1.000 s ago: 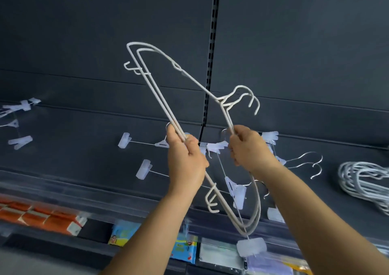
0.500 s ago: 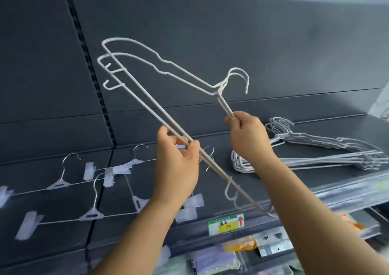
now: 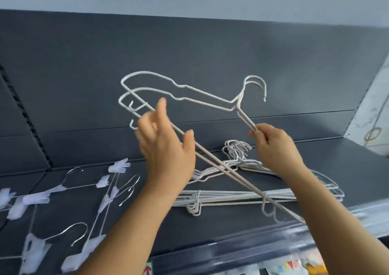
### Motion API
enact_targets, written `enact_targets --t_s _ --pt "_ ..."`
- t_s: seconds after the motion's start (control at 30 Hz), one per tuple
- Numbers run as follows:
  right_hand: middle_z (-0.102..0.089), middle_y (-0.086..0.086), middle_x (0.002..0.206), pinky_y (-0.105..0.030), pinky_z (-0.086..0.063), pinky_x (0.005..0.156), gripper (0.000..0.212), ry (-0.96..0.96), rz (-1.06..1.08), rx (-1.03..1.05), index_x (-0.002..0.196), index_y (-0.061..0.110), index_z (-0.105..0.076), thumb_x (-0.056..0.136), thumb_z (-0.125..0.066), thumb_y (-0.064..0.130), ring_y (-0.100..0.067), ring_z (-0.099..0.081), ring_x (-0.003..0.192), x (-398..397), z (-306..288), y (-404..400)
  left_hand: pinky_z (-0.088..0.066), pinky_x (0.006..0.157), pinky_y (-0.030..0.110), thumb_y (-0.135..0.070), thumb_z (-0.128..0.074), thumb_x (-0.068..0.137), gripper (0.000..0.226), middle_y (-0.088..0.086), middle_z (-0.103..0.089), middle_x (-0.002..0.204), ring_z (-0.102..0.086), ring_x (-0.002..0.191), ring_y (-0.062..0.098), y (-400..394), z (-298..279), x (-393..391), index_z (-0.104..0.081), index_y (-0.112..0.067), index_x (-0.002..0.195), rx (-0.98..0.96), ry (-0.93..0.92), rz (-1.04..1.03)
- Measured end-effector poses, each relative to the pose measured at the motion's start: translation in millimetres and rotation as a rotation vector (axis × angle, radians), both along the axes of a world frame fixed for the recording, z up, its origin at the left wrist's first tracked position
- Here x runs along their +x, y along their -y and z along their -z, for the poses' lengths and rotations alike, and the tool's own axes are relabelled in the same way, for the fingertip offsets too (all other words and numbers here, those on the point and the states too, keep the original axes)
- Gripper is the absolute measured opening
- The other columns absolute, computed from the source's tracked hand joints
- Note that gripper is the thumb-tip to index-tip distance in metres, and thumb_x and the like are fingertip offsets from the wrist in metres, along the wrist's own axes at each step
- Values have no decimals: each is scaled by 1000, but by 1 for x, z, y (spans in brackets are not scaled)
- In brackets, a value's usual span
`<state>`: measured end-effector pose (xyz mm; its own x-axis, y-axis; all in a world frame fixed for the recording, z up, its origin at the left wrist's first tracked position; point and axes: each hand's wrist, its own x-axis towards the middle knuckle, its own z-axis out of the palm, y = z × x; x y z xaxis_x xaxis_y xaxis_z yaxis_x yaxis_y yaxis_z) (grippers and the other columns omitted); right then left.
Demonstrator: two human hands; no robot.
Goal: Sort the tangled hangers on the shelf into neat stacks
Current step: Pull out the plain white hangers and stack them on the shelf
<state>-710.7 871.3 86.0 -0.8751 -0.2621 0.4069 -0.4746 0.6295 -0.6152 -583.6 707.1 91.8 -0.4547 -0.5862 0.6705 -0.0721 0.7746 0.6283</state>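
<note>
Two white wire hangers (image 3: 202, 94) are held together in the air above the dark shelf (image 3: 362, 169), hooks pointing up and right. My right hand (image 3: 275, 150) grips their wires just below the necks. My left hand (image 3: 166, 154) is by their long bottom bars with its fingers spread and blurred; the bars run past its palm by the thumb. A flat stack of several white wire hangers (image 3: 231, 196) lies on the shelf under my hands, partly hidden by my right forearm.
Several clear clip hangers (image 3: 101, 190) with metal hooks lie scattered on the shelf's left part. The dark back panel (image 3: 189, 49) rises behind. The shelf's front rail (image 3: 231, 247) runs below, with packaged goods under it. A pale wall stands at the far right.
My left hand has loosened from the bottom bars and spread its fingers. The held pair has come over the stack at the right. My right hand keeps its grip.
</note>
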Motion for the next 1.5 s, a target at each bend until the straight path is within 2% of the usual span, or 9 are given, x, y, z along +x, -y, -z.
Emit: enact_targets --t_s 0.27,0.37,0.47,0.6,0.77,0.9,1.03,1.27,1.5 --pt "-46 10 54 -32 -42 60 19 -192 -81 285 102 26 -60 96 -42 29 -26 -47 61 -52 -6 -30 -8 113 43 -33 -39 97 49 2 -35 146 -24 138 24 -9 -31 -79 -28 -20 143 -582 575 79" --pt "-49 10 68 -31 -38 59 21 -274 -119 350 106 26 -59 97 -41 30 -25 -51 66 -62 -7 -31 -33 99 40 -34 -35 99 32 1 -56 118 -51 111 26 -2 -41 -98 -49 -17 123 -564 699 242" --pt "-55 9 77 -30 -38 60 21 -308 -139 342 106 23 -60 97 -42 29 -27 -57 73 -73 -4 -28 -40 64 34 -36 -38 97 22 -5 -56 87 -52 82 25 10 -48 -111 -50 -20 89 -422 740 411" --pt "-55 7 70 -28 -30 57 21 -411 -161 285 100 20 -63 96 -44 26 -26 -52 65 -91 3 -20 -49 76 42 -39 -38 96 27 -2 -65 88 -60 80 24 22 -46 -128 -52 -17 89 -294 798 517" --pt "-50 16 64 -24 -28 64 26 -389 -210 100 95 16 -66 89 -42 25 -9 -42 60 -113 8 -5 -43 64 37 -39 -38 97 29 -1 -59 81 -52 70 22 29 -45 -143 -50 -17 82 -297 752 508" --pt "-63 2 99 -23 -36 87 32 -528 -74 -34 108 15 -65 87 -47 32 -21 -55 92 -121 13 1 -47 76 41 -38 -28 99 31 3 -63 99 -58 88 30 25 -57 -148 -54 -24 106 -419 707 298" --pt "-59 -5 84 -22 -38 79 24 -690 -290 -67 85 7 -63 83 -59 31 -20 -48 80 -103 34 0 -40 70 38 -33 -25 100 29 6 -63 103 -56 87 34 29 -64 -150 -51 -21 106 -453 594 137" --pt "-56 -8 122 -36 -42 93 50 117 -281 725 122 15 -52 83 -59 45 -30 -50 114 -135 93 -13 -41 69 40 -34 -23 100 32 4 -65 100 -56 83 36 24 -57 -155 -51 -18 104 -420 511 -24" --pt "-63 -13 112 -33 -42 72 18 103 -340 804 103 11 -55 86 -48 12 -35 -60 102 -149 113 -13 -36 67 38 -34 -24 101 32 3 -54 85 -47 74 33 15 -47 -150 -50 -15 102 -379 540 -167"
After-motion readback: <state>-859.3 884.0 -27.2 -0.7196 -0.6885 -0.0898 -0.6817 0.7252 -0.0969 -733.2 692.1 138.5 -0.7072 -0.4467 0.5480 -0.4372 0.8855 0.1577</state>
